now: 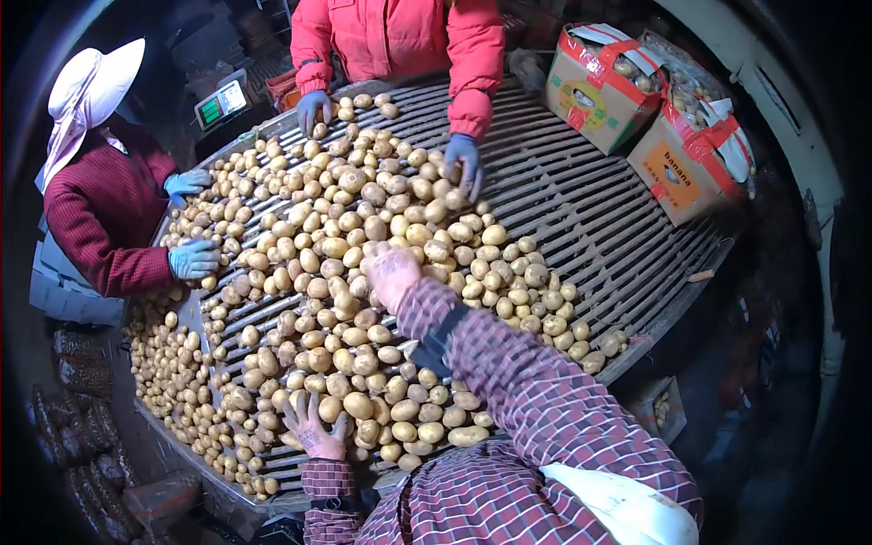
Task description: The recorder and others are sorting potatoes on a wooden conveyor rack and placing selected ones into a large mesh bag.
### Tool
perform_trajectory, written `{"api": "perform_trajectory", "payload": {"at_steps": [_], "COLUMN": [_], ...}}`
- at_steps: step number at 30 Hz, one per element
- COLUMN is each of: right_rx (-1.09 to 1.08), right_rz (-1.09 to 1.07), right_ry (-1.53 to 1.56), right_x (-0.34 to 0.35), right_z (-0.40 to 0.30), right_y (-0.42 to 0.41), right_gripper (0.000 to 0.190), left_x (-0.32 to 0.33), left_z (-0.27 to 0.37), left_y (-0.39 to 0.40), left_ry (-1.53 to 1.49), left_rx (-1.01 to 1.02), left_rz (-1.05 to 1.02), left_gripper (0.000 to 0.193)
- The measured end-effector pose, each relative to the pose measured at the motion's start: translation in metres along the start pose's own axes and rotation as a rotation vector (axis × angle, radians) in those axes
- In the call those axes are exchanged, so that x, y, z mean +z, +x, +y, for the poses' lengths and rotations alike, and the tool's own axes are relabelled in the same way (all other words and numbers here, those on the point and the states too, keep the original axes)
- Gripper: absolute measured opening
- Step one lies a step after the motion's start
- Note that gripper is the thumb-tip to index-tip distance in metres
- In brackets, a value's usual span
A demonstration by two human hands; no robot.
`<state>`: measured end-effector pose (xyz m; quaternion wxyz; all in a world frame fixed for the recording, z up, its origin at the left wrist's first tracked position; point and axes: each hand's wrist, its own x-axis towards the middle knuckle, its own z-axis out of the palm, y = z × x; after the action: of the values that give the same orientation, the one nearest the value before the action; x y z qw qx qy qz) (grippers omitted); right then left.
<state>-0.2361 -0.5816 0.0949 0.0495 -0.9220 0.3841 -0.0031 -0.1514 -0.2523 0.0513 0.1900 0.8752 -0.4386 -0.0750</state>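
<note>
Potatoes (354, 334) of mixed sizes lie heaped across a slatted metal sorting table (565, 197). My right hand (392, 272), in a pinkish glove, reaches over the middle of the heap. It is blurred, and its fingertips are hidden among the potatoes. A blurred potato (345, 304) shows just left of that wrist. Near the table's front edge, my left hand (317, 432) wears a glove with grey fingers. Its fingers are spread against the potatoes at the near side, with none gripped in it.
Across the table, a co-worker's gloved hands (463, 163) touch potatoes. Another co-worker's blue gloves (194, 259) rest at the left edge. Two red-taped cardboard boxes (603, 102) stand at the far right. A scale (221, 102) is behind; filled net sacks (82, 368) lie lower left.
</note>
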Motion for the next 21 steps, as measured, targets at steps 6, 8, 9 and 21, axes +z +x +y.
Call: {"api": "perform_trajectory", "payload": {"at_steps": [6,8,9,21], "right_rx": [0.124,0.118,0.100,-0.157], "right_rz": [-0.215,-0.281,-0.275,-0.163], "right_ry": [0.022,0.110,0.146,0.478], "right_x": [0.042,0.041,0.038,0.032], "right_z": [-0.011,-0.014,-0.010,0.009], "right_y": [0.037,0.035,0.034,-0.071], "right_gripper": [0.029,0.033,0.034,0.043], "left_x": [0.006,0.007,0.007,0.013], "left_z": [-0.006,-0.004,-0.004,-0.018], "left_y": [0.005,0.005,0.003,0.009], "left_ry": [-0.025,-0.001,-0.014,0.061], "left_rx": [0.022,-0.022,0.016,0.110], "left_rz": [0.016,-0.016,0.008,0.038], "left_gripper": [0.072,0.072,0.072,0.065]}}
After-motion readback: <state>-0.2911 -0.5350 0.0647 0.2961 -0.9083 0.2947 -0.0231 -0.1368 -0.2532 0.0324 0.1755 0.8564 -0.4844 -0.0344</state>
